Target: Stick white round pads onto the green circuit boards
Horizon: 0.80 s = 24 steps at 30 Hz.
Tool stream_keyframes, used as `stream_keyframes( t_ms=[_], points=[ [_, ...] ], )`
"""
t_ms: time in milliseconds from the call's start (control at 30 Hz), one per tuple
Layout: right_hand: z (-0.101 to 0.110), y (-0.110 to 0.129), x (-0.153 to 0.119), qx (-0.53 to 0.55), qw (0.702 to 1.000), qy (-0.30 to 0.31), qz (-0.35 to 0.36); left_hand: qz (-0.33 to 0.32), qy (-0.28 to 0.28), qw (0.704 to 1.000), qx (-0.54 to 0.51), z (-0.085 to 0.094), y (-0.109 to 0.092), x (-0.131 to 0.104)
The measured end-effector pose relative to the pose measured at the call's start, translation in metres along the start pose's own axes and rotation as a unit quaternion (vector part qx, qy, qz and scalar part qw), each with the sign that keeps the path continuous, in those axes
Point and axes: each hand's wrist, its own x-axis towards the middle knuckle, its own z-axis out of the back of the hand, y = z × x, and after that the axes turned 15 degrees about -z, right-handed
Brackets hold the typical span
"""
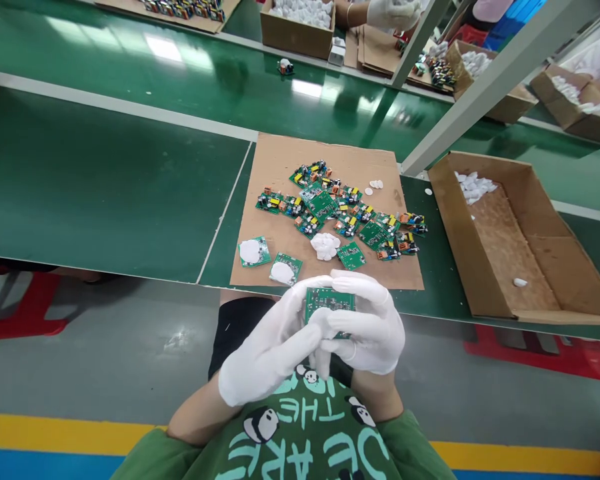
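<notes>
green circuit board (330, 301) is sitting upright between both gloved hands, held close to the chest just off the near edge of the bench, its flat solder side facing the camera. the left hand (270, 347) is closing around its left edge with the thumb pressing across the lower face, and the right hand (373, 327) is curling over the top and right edge, fingers wrapped shut on the board. pressing here is probably going best with the thumbs bearing evenly near the middle while the fingertips are bracing the rim, so the board is not flexing or slipping in the smooth gloves. it is looking small, squarish and thin, with pale solder dots.

beyond it, a cardboard sheet (280, 160) is carrying a heap of populated boards (345, 213), two boards with white domed covers (267, 260) and a loose clump of white covers (325, 245). an open carton (510, 253) is lying to the right.
</notes>
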Motion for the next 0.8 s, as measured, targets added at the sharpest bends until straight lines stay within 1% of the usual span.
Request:
stream_keyframes(
  t_ms=[67,133,233,300,400,500,567,667,733,800],
  points=[
    [0.002,0.002,0.002,-0.014,1.000,0.011,0.006,-0.003,0.036,0.998,-0.042,0.001,-0.001,-0.002],
    [0.005,0.005,0.003,-0.044,0.999,0.019,0.017,0.004,0.058,0.997,-0.052,0.001,-0.002,-0.003],
    [0.008,0.011,0.003,-0.096,0.995,0.030,0.019,0.018,0.061,0.997,-0.043,-0.002,-0.005,-0.003],
    [0.008,0.013,0.000,-0.103,0.994,0.031,0.005,0.020,0.049,0.998,-0.030,-0.005,-0.006,-0.002],
    [0.002,0.011,-0.006,-0.031,0.999,0.000,-0.024,0.028,0.015,0.999,0.012,-0.009,-0.005,0.001],
    [-0.004,0.008,-0.008,0.037,0.998,-0.023,-0.041,0.038,-0.014,0.998,0.043,-0.011,-0.001,0.001],
    [-0.007,0.007,-0.008,0.061,0.996,-0.025,-0.057,0.034,-0.032,0.998,0.040,-0.011,0.002,0.000],
    [-0.008,0.008,-0.006,0.115,0.989,-0.032,-0.085,0.037,-0.051,0.998,0.010,-0.010,0.005,-0.003],
    [-0.008,0.008,-0.006,0.138,0.986,-0.033,-0.092,0.041,-0.057,0.998,-0.006,-0.010,0.004,-0.002],
    [-0.006,0.008,-0.005,0.144,0.986,-0.029,-0.082,0.047,-0.050,0.998,0.004,-0.011,0.003,-0.001]
  ],
)
